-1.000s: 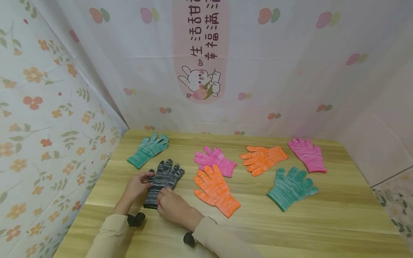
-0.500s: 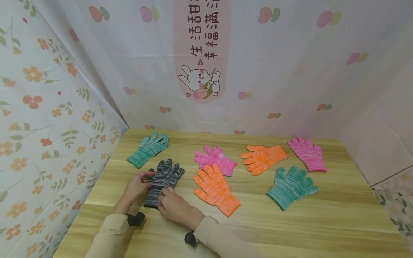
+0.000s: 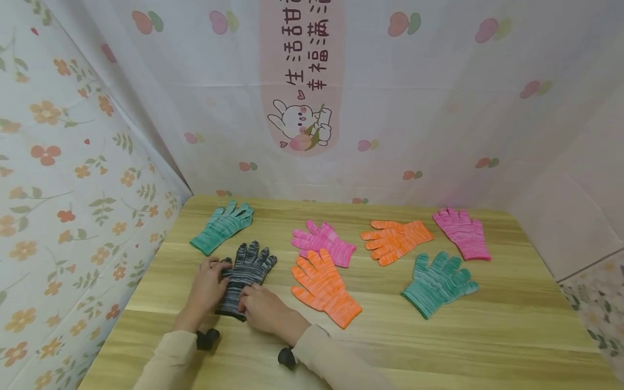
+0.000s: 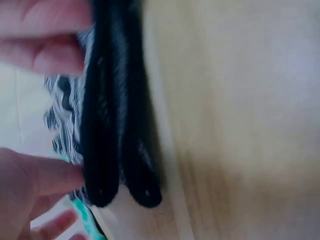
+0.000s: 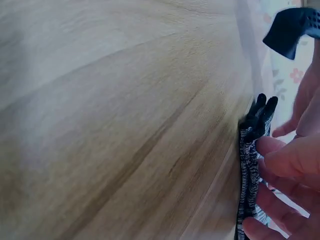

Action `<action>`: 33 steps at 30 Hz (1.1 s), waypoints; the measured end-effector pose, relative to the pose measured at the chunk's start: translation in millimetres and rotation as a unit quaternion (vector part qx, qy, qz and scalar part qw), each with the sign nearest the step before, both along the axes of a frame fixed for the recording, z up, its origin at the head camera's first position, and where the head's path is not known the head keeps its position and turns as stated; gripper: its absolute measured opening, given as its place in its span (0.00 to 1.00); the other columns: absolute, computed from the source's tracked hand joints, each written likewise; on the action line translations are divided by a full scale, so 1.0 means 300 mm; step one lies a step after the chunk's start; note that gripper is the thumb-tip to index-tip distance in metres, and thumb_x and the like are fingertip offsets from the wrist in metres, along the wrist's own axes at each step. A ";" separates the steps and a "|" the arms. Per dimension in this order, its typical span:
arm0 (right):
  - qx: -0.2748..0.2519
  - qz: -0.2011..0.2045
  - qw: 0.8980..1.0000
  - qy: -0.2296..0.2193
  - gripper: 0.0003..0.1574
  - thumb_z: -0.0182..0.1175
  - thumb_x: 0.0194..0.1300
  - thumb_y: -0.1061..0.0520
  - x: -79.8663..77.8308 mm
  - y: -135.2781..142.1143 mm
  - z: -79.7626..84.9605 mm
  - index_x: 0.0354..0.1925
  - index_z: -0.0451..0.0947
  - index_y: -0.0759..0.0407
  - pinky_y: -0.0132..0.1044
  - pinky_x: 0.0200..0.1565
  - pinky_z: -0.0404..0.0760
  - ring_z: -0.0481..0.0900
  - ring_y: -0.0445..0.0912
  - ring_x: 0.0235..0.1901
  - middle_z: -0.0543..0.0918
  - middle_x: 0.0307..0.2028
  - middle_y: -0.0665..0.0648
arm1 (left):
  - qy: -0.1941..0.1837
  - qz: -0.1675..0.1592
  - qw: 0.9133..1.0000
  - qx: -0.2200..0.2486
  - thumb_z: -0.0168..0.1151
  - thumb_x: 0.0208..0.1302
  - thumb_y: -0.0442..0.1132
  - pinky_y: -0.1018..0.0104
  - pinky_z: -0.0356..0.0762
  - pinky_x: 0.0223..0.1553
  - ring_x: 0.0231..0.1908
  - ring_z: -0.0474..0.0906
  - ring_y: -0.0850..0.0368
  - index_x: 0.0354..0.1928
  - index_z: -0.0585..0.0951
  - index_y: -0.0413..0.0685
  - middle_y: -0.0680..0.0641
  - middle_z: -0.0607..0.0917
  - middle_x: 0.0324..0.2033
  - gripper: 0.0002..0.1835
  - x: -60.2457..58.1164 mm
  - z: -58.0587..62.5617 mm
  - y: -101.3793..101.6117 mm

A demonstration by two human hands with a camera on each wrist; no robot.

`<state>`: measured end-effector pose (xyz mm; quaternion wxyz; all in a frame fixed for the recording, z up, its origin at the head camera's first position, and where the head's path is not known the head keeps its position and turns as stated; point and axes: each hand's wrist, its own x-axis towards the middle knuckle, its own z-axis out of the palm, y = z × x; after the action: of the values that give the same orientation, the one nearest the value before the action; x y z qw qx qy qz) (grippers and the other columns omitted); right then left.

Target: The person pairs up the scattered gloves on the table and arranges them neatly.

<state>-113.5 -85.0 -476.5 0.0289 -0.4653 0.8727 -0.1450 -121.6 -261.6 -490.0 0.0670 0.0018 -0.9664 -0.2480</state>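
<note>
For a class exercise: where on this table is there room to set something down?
Bare table: the near right, bordered by the right sleeve and right green glove; a gap between the left green glove and middle pink glove. Crowded: where an orange glove overlaps that pink one, and at the dark glove, held by left hand and right hand.

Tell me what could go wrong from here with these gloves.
1. The dark striped glove shows two dark layers slightly apart at the cuff in the left wrist view; they may slide out of line between the left hand and right hand.
2. The nearer orange glove touches or overlaps a pink glove, so moving one might drag the other.
3. The right sleeve is near that orange glove and could brush it.
</note>
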 end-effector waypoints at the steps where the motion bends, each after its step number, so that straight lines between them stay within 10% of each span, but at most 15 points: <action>1: 0.001 0.000 1.000 0.000 0.11 0.56 0.60 0.62 -0.001 0.001 -0.002 0.34 0.85 0.50 0.23 0.45 0.73 0.75 0.39 0.40 0.81 0.41 0.47 | 0.024 -0.006 0.999 -0.031 0.61 0.52 0.26 0.42 0.67 0.52 0.52 0.66 0.31 0.45 0.80 0.32 0.28 0.70 0.54 0.16 0.006 0.002 0.009; 5: 0.011 -0.008 1.000 -0.012 0.12 0.57 0.59 0.62 -0.005 0.004 -0.013 0.35 0.85 0.48 0.34 0.57 0.72 0.75 0.39 0.45 0.81 0.43 0.45 | 0.082 -0.062 0.988 -0.114 0.61 0.52 0.26 0.43 0.67 0.58 0.58 0.67 0.31 0.46 0.79 0.28 0.31 0.73 0.56 0.17 0.027 0.003 0.050; 11: 0.021 0.000 0.997 -0.072 0.15 0.55 0.60 0.63 -0.025 0.019 -0.011 0.39 0.85 0.49 0.54 0.65 0.61 0.74 0.39 0.54 0.81 0.46 0.44 | 0.029 -0.138 0.983 -0.119 0.56 0.62 0.30 0.45 0.67 0.59 0.62 0.64 0.33 0.56 0.71 0.25 0.31 0.70 0.60 0.22 0.058 -0.005 0.095; 19: -0.040 0.007 0.986 -0.162 0.16 0.51 0.63 0.64 -0.087 0.051 -0.014 0.42 0.84 0.57 0.24 0.50 0.74 0.78 0.39 0.47 0.83 0.44 0.51 | 0.012 -0.145 0.979 -0.144 0.52 0.66 0.32 0.43 0.64 0.60 0.62 0.60 0.29 0.59 0.65 0.21 0.24 0.64 0.62 0.24 0.087 -0.021 0.102; 33: 0.078 -0.153 0.985 0.017 0.19 0.50 0.69 0.48 -0.100 0.073 -0.023 0.55 0.77 0.45 0.43 0.50 0.73 0.69 0.49 0.54 0.71 0.61 0.51 | -0.002 -0.149 0.974 -0.171 0.55 0.64 0.33 0.43 0.67 0.58 0.59 0.65 0.28 0.57 0.68 0.22 0.24 0.66 0.60 0.24 0.072 0.011 0.112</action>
<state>-143.6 -63.2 -483.6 0.0279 -0.3254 0.9425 -0.0710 -100.1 -228.1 -486.7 0.0262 -0.1534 -0.9841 -0.0860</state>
